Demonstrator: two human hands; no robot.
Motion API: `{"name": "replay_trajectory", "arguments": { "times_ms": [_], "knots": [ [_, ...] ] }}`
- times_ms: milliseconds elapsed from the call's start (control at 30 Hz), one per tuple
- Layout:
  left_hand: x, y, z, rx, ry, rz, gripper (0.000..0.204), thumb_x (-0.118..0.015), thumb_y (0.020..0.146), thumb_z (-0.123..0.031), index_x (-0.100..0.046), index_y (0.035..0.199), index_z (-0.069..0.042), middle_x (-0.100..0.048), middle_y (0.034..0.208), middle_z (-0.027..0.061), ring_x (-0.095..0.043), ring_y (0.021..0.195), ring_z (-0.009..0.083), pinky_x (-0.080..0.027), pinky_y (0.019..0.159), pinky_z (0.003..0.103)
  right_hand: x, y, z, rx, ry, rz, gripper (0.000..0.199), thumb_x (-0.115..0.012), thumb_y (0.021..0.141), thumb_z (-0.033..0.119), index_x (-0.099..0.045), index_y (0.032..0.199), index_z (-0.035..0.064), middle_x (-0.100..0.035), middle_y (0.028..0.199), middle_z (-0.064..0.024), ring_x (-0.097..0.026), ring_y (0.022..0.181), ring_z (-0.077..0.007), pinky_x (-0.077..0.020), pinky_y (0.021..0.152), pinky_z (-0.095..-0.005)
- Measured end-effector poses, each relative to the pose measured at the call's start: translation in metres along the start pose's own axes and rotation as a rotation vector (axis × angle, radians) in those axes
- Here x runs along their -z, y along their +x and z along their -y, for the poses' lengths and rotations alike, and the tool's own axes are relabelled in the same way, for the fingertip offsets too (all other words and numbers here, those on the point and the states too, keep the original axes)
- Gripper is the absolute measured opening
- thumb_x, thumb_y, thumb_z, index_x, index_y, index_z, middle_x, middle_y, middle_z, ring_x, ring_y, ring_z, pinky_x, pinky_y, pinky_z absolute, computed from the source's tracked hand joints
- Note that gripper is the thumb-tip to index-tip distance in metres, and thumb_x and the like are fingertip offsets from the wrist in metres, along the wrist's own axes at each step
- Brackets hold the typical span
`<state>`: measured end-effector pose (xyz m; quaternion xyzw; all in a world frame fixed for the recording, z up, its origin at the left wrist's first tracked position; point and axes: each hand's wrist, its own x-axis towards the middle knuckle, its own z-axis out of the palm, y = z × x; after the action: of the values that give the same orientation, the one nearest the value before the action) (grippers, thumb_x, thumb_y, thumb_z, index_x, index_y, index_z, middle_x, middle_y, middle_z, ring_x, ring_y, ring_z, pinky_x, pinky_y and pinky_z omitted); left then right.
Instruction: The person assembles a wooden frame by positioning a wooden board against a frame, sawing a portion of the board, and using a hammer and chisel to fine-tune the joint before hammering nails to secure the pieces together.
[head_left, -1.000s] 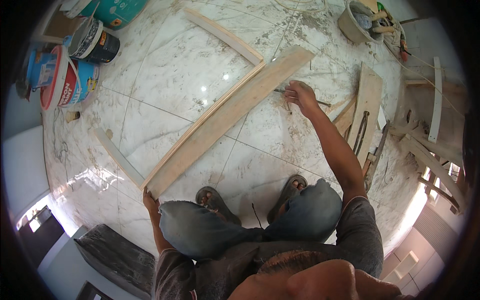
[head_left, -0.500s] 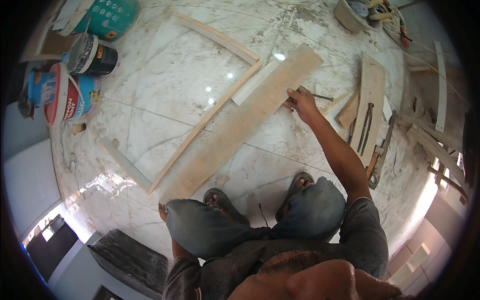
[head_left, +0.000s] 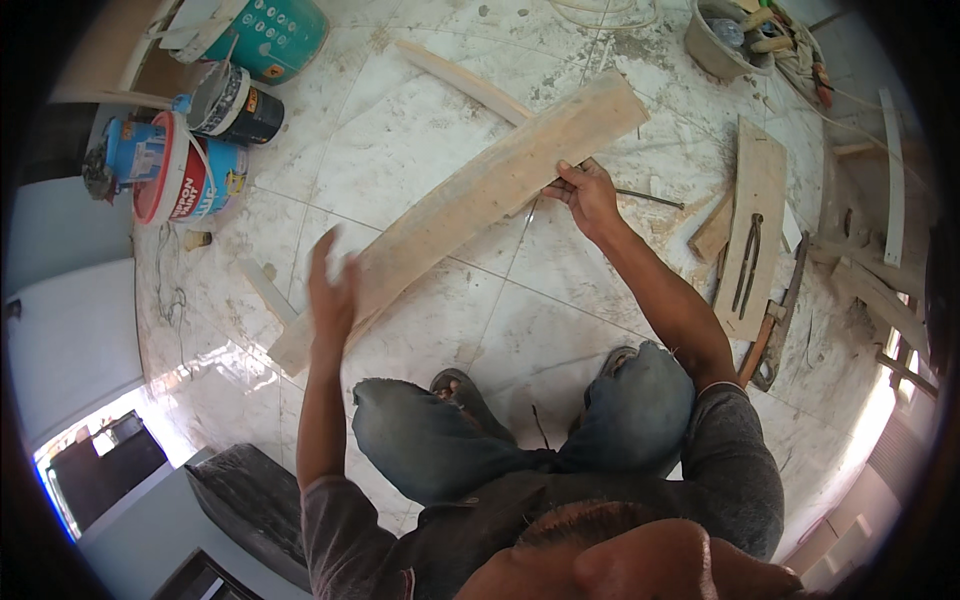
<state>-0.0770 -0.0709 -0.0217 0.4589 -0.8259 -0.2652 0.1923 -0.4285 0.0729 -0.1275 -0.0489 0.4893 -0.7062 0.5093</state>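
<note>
Wooden plank (head_left: 500, 175): runs diagonally between both hands, from just left of and nearer the body than the left hand (head_left: 333, 292) to beyond the right hand (head_left: 587, 197). Right hand clamped on its near long edge, thumb on top. Left hand over the plank's left part, fingers apart, blurred; can't tell if touching.

Edges: plank's far right end sticks out past the right hand. A long strip (head_left: 465, 82) shows past the far edge, ahead of both hands; a short strip (head_left: 265, 292) just left of the left hand.

Room: tile floor (head_left: 500, 310) spans from the near edge back to the sandals, between the hands. Right of right hand: thin dark rod (head_left: 650, 197) near, then flat board (head_left: 752, 185) with metal pincers (head_left: 748, 260) on it.

Containers: well ahead-right of right hand, grey tub (head_left: 708, 62) with wooden-handled tools. Ahead-left of left hand: teal bucket (head_left: 290, 40), dark bucket (head_left: 258, 117), red-and-blue bucket (head_left: 187, 190); contents can't be made out.
</note>
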Motion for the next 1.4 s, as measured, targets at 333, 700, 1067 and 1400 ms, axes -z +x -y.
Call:
{"name": "replay_trajectory", "arguments": {
  "times_ms": [333,700,1067,1400],
  "knots": [
    [-0.157,0.098,-0.110,-0.259,0.138,0.357,0.034,-0.043,0.096,-0.037,-0.060,0.106,-0.010,-0.065,0.084,0.0217,-0.063,0.082,0.0408,-0.048,0.070,0.047,0.026,-0.044,0.013,0.160,0.096,-0.064,0.038,-0.059,0.091,0.015,-0.043,0.123,-0.0003,-0.059,0.109,-0.0153,-0.063,0.091,-0.0217,-0.0547,0.079,-0.0361],
    [-0.122,0.095,-0.053,-0.118,0.072,0.277,0.037,-0.043,0.097,-0.032,-0.061,0.102,0.001,-0.063,0.081,0.0165,-0.055,0.072,0.0234,-0.046,0.071,0.035,0.371,-0.278,-0.012,0.343,-1.372,-1.073,0.031,-0.058,0.084,0.009,-0.057,0.114,0.0023,-0.060,0.110,-0.0165,-0.057,0.101,-0.0312,-0.0449,0.088,-0.0385],
    [-0.094,0.131,-0.054,-0.142,0.119,0.212,0.039,-0.043,0.097,-0.033,-0.058,0.107,0.001,-0.062,0.092,0.0172,-0.056,0.084,0.0231,-0.044,0.080,0.034,0.485,-0.387,0.022,-0.535,-1.861,-0.742,0.047,-0.066,0.076,0.007,-0.047,0.118,0.0026,-0.050,0.121,-0.0183,-0.047,0.116,-0.0373,-0.0416,0.095,-0.0455],
    [-0.207,0.107,-0.182,-0.248,0.039,0.500,0.039,-0.043,0.096,-0.039,-0.059,0.107,-0.005,-0.064,0.090,0.0220,-0.062,0.088,0.0351,-0.046,0.079,0.039,0.557,-0.427,0.033,-0.364,-1.884,-0.751,0.033,-0.051,0.080,0.002,-0.049,0.114,0.0019,-0.051,0.115,-0.0211,-0.050,0.107,-0.0394,-0.0420,0.092,-0.0479]
  ]
}}
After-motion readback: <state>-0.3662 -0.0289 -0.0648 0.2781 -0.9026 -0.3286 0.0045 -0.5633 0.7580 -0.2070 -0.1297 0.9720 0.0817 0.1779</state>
